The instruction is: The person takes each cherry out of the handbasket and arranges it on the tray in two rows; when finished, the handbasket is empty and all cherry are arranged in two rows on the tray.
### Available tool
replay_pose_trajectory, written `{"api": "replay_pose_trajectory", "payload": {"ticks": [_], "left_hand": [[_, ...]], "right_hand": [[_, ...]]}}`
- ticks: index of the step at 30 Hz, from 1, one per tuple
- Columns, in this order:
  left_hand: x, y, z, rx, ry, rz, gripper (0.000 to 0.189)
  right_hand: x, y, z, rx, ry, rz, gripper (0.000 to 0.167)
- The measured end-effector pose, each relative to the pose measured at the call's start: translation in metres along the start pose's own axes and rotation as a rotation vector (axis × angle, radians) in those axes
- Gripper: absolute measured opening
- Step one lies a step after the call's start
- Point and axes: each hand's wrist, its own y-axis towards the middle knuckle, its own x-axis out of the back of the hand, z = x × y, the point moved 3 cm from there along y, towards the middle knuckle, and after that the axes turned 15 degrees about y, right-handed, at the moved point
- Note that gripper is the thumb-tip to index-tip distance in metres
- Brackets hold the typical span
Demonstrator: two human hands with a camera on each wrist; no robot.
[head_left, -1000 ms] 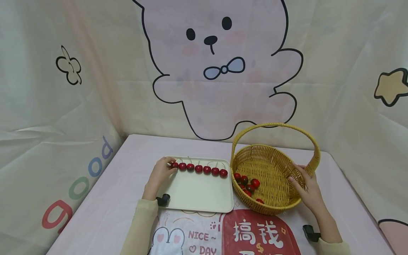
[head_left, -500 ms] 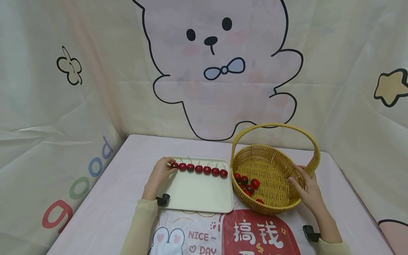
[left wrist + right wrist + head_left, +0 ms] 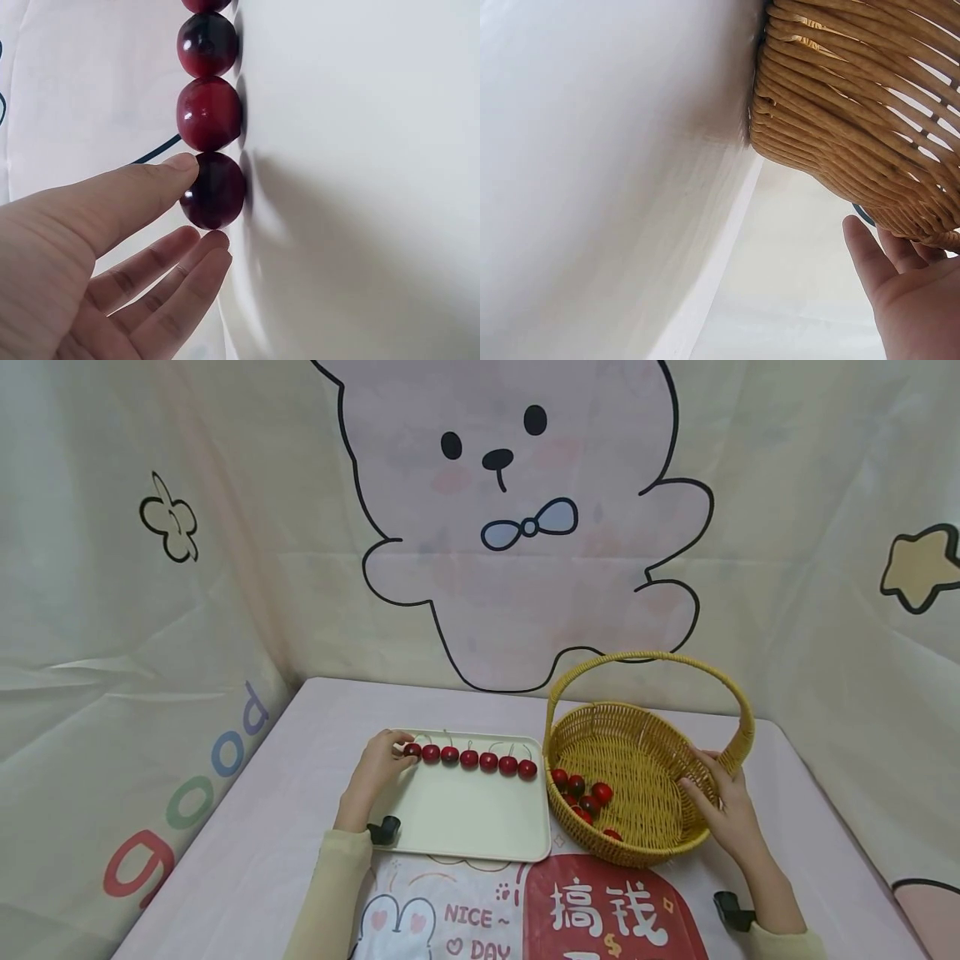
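Observation:
Several dark red cherries [image 3: 488,762] stand in a row along the far part of a cream tray [image 3: 465,822], stems up. At the row's left end, my left hand [image 3: 382,768] holds the last cherry [image 3: 213,191] between thumb and fingertips; it touches its neighbour. More cherries [image 3: 588,804] lie in the left part of a yellow wicker basket [image 3: 637,777] with a tall handle, right of the tray. My right hand [image 3: 723,802] grips the basket's right rim, thumb inside and fingers outside. From the right wrist view, those fingers [image 3: 870,259] lie against the woven wall.
The white table [image 3: 247,827] bears a printed mat [image 3: 465,910] near its front. Behind it hangs a cloth wall [image 3: 517,602] with a cartoon bear; cloth also closes both sides. The basket's handle [image 3: 645,656] arches over its opening.
The view shifts very slightly. Both hands, the cherries and the basket stay where they were.

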Motion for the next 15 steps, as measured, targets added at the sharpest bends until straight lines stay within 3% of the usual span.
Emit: {"api": "replay_pose_trajectory", "payload": {"ticks": [15], "left_hand": [[0.0091,-0.0031,-0.0063,-0.026,0.045,-0.014,0.034]], "right_hand": [[0.0003,0.0,-0.002,-0.011,0.005,0.006,0.056]]}}
